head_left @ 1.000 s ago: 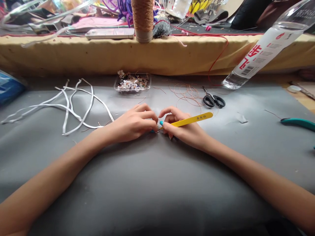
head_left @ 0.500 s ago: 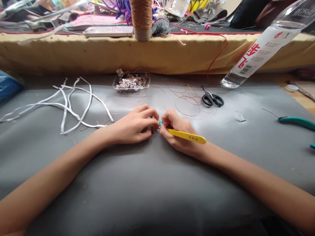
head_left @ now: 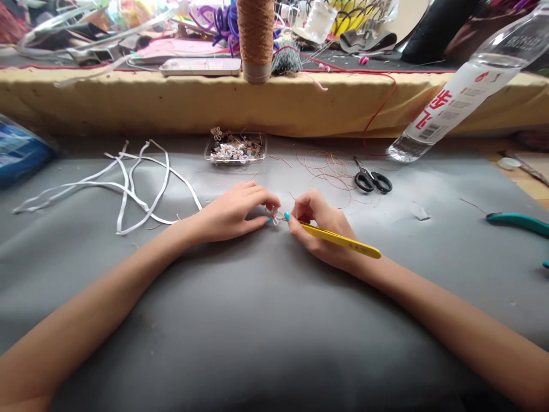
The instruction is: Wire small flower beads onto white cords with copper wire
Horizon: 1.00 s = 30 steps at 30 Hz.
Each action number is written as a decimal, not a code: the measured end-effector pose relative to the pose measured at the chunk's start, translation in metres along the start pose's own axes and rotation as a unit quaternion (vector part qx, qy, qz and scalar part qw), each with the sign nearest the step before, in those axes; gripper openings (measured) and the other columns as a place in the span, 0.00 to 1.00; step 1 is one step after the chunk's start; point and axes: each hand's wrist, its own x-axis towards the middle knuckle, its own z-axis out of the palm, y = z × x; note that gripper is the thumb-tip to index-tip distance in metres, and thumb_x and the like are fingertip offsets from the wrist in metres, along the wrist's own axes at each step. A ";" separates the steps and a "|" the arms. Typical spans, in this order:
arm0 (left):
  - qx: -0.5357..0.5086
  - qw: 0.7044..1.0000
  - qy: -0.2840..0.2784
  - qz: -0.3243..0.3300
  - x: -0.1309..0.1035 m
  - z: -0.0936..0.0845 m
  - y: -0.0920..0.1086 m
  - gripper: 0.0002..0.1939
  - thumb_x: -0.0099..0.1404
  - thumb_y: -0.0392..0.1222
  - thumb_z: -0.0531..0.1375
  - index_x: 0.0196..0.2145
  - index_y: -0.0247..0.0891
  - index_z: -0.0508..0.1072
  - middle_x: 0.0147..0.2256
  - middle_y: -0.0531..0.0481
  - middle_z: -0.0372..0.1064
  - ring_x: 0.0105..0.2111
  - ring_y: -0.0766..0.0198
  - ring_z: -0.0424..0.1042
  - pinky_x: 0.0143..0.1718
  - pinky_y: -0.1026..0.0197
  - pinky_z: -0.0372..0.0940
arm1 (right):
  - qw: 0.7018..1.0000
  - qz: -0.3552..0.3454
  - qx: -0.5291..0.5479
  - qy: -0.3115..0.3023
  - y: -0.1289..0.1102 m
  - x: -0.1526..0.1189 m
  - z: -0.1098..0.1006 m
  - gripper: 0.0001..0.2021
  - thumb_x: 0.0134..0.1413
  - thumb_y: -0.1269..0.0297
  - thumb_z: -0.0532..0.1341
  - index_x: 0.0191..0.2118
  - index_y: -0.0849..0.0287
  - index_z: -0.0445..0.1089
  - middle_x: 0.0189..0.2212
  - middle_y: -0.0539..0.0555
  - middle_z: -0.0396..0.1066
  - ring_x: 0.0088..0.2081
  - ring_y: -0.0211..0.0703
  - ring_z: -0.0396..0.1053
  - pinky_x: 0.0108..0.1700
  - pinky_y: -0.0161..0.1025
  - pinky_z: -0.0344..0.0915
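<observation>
From afar I see: left hand [head_left: 235,213] pinching white looped piece [head_left: 275,217] between both hands, probably to steady it | right hand [head_left: 319,223] holds yellow tweezers [head_left: 343,238] pen-fashion; seemingly for fine control | plastic tray [head_left: 235,162] beyond; likely for easy reach

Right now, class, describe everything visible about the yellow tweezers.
The yellow tweezers look like coated metal: slim, with two narrow arms joined at a rounded end bearing faint dark marks. The right hand grips them near the front, the rounded end slanting to the picture's lower right. The tip points at a white looped piece in the left hand; whether it touches is too small to tell.
</observation>
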 end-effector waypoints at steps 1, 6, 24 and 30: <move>0.019 0.999 0.040 -0.008 0.000 -0.002 -0.003 0.10 0.60 0.37 0.53 0.41 0.37 0.64 0.36 0.50 0.68 0.38 0.63 0.63 0.42 0.58 0.58 | 1.000 0.004 0.003 0.015 0.001 0.000 0.000 0.06 0.50 0.67 0.53 0.31 0.55 0.51 0.23 0.46 0.59 0.23 0.32 0.58 0.27 0.32 0.56; 0.114 0.926 0.326 -0.154 -0.003 -0.017 -0.032 0.05 0.62 0.39 0.52 0.37 0.40 0.65 0.37 0.49 0.66 0.38 0.61 0.63 0.43 0.54 0.57 | 0.997 0.006 -0.022 0.073 0.008 0.005 -0.003 0.05 0.53 0.64 0.52 0.35 0.55 0.53 0.24 0.47 0.60 0.25 0.34 0.59 0.30 0.34 0.58; -0.187 0.966 0.142 -0.106 0.001 -0.015 -0.021 0.08 0.60 0.35 0.52 0.32 0.34 0.71 0.32 0.47 0.69 0.34 0.67 0.68 0.37 0.63 0.63 | 0.993 0.035 0.110 -0.001 0.003 0.005 -0.003 0.07 0.53 0.62 0.55 0.35 0.59 0.61 0.30 0.51 0.65 0.30 0.35 0.63 0.33 0.34 0.61; -0.204 0.973 0.079 -0.072 0.002 -0.006 -0.008 0.10 0.61 0.33 0.49 0.35 0.36 0.70 0.34 0.48 0.69 0.35 0.67 0.68 0.36 0.63 0.63 | 0.998 0.039 0.056 -0.006 0.005 0.007 -0.003 0.10 0.54 0.62 0.54 0.42 0.58 0.64 0.34 0.54 0.66 0.33 0.38 0.64 0.37 0.38 0.61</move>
